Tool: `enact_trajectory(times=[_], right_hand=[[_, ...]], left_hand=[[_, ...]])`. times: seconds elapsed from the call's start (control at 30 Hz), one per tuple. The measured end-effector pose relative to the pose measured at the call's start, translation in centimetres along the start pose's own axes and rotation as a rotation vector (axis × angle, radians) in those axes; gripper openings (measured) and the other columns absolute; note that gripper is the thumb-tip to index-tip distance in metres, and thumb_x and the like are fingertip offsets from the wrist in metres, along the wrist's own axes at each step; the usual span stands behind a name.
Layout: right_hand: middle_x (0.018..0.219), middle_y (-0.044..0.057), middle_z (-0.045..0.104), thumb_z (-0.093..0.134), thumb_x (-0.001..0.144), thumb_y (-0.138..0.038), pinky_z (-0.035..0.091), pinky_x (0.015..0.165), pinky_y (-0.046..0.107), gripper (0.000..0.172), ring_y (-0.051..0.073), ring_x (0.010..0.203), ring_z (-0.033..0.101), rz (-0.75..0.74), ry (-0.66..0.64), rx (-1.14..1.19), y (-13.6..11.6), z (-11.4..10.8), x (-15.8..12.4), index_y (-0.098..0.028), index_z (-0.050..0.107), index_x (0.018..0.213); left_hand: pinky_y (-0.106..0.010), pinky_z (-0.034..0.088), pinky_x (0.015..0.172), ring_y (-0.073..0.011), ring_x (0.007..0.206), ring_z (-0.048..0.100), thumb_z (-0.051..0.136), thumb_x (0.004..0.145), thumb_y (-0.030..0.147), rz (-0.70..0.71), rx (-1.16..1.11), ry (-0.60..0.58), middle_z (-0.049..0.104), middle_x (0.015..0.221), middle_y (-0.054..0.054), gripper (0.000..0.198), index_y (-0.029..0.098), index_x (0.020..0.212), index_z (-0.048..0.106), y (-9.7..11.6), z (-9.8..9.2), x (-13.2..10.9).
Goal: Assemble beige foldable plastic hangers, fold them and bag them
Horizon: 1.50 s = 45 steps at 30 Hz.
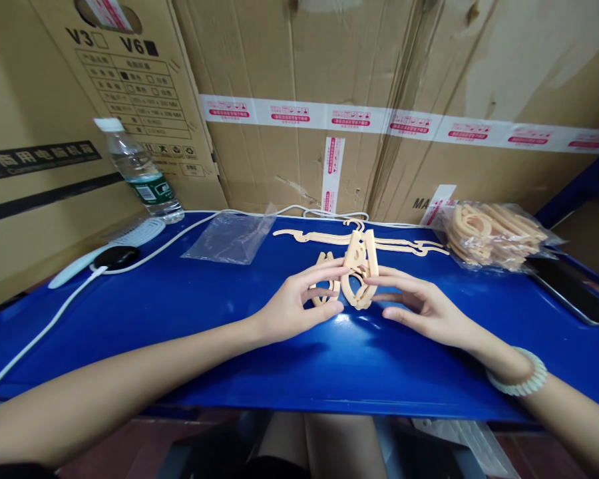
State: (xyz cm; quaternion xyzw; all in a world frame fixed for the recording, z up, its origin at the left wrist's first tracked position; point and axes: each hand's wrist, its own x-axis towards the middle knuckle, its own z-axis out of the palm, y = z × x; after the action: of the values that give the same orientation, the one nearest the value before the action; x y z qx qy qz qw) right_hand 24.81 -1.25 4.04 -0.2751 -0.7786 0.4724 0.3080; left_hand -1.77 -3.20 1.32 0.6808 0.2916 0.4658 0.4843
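Note:
A folded beige plastic clothes hanger (371,247) is held between the fingertips of both hands, its two arms pointing up. My left hand (299,303) touches its left side with stretched fingers, the thumb lower and apart from it. On the opposite side, the fingers of my right hand (424,307) rest against the hanger, with the thumb apart. Another folded hanger (322,258) lies on the blue table just behind my left fingers, which partly cover it. Beyond the hands, unfolded beige hangers (324,237) lie spread out with their hooks toward the back.
A clear bag of several folded hangers (494,233) lies at the right, near a dark phone-like device (574,289). An empty plastic bag (229,237), a white cable (180,234), a pale hairbrush (137,233) and a water bottle (142,174) are left. Cardboard boxes (289,166) wall the back.

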Motion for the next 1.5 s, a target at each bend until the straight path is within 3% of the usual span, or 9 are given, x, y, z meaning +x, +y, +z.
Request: enact_trajectory(times=[0.37,0.63,0.83,0.93,1.07,1.17,1.27,1.37,1.5], right_hand=[[0.157,0.008,0.042,0.069,0.091,-0.035,0.056,0.102,0.046,0.042,0.028,0.12,0.065,0.015,0.039,-0.03,-0.2,0.0,-0.2,-0.03,0.065,0.133],[0.158,0.007,0.042,0.068,0.092,-0.033,0.058,0.097,0.042,0.041,0.026,0.113,0.068,0.001,0.074,-0.069,-0.2,-0.1,-0.2,-0.033,0.064,0.133],[0.153,0.008,0.049,0.064,0.094,-0.035,0.059,0.091,0.039,0.043,0.024,0.106,0.069,-0.009,-0.017,-0.193,-0.3,-0.4,-0.3,-0.032,0.061,0.136],[0.146,0.008,0.057,0.058,0.097,-0.038,0.059,0.088,0.039,0.041,0.022,0.098,0.071,0.014,-0.023,-0.286,-0.6,-0.6,-0.4,-0.032,0.06,0.138],[0.135,0.008,0.066,0.055,0.099,-0.041,0.05,0.104,0.044,0.039,0.028,0.119,0.064,0.014,-0.025,-0.361,-1.0,-0.8,-0.3,-0.027,0.064,0.134],[0.131,0.009,0.068,0.053,0.1,-0.041,0.045,0.109,0.045,0.038,0.027,0.124,0.061,-0.003,-0.058,-0.347,-1.0,-0.7,-0.3,-0.025,0.065,0.132],[0.125,0.009,0.07,0.053,0.1,-0.039,0.049,0.103,0.041,0.035,0.025,0.117,0.064,-0.022,-0.07,-0.324,-0.8,-0.7,-0.3,-0.024,0.067,0.129],[0.114,0.009,0.071,0.053,0.1,-0.037,0.056,0.085,0.034,0.034,0.021,0.098,0.068,-0.009,-0.034,-0.257,-0.7,-0.6,-0.3,-0.023,0.068,0.128],[0.097,0.006,0.068,0.053,0.101,-0.032,0.055,0.075,0.029,0.031,0.014,0.077,0.064,-0.036,-0.012,-0.169,-0.5,-0.4,-0.1,-0.022,0.069,0.125]], left_hand=[[-0.044,0.054,0.106,-0.0322,0.146,0.038,0.071,0.084,0.02,-0.019,-0.04,0.039,0.042,0.157,-0.01,0.05,0.024,0.133,0.063,0.0,0.1,0.0],[-0.041,0.056,0.104,-0.0295,0.136,0.052,0.071,0.085,0.02,-0.019,-0.058,0.054,0.041,0.158,-0.009,0.051,0.026,0.134,0.063,0.1,0.0,0.1],[-0.043,0.051,0.108,-0.0326,0.151,0.027,0.071,0.085,0.022,0.047,0.071,-0.06,0.03,0.163,-0.009,0.062,0.028,0.145,0.052,0.0,0.2,-0.4],[-0.05,0.042,0.115,-0.0327,0.153,0.018,0.07,0.088,0.026,0.098,0.253,-0.112,0.027,0.164,-0.008,0.069,0.03,0.151,0.042,0.0,0.0,-0.6],[-0.06,0.017,0.123,-0.034,0.153,0.014,0.067,0.09,0.026,0.197,0.47,-0.164,0.02,0.165,-0.008,0.074,0.03,0.155,0.034,0.1,-0.3,-0.6],[-0.059,0.012,0.124,-0.0333,0.154,0.009,0.063,0.09,0.023,0.284,0.555,-0.223,0.015,0.167,-0.009,0.078,0.029,0.158,0.026,0.3,-0.3,-0.6],[-0.056,0.014,0.125,-0.0325,0.154,0.01,0.063,0.089,0.022,0.318,0.626,-0.264,0.012,0.168,-0.009,0.083,0.027,0.16,0.02,0.5,-0.1,-0.7],[-0.053,0.018,0.126,-0.0311,0.154,0.012,0.062,0.09,0.021,0.32,0.643,-0.253,0.013,0.168,-0.009,0.087,0.028,0.161,0.011,0.3,0.2,-0.9],[-0.051,0.021,0.126,-0.0302,0.154,0.016,0.06,0.09,0.02,0.315,0.632,-0.235,0.014,0.168,-0.009,0.09,0.029,0.161,0.006,0.1,0.4,-0.9]])
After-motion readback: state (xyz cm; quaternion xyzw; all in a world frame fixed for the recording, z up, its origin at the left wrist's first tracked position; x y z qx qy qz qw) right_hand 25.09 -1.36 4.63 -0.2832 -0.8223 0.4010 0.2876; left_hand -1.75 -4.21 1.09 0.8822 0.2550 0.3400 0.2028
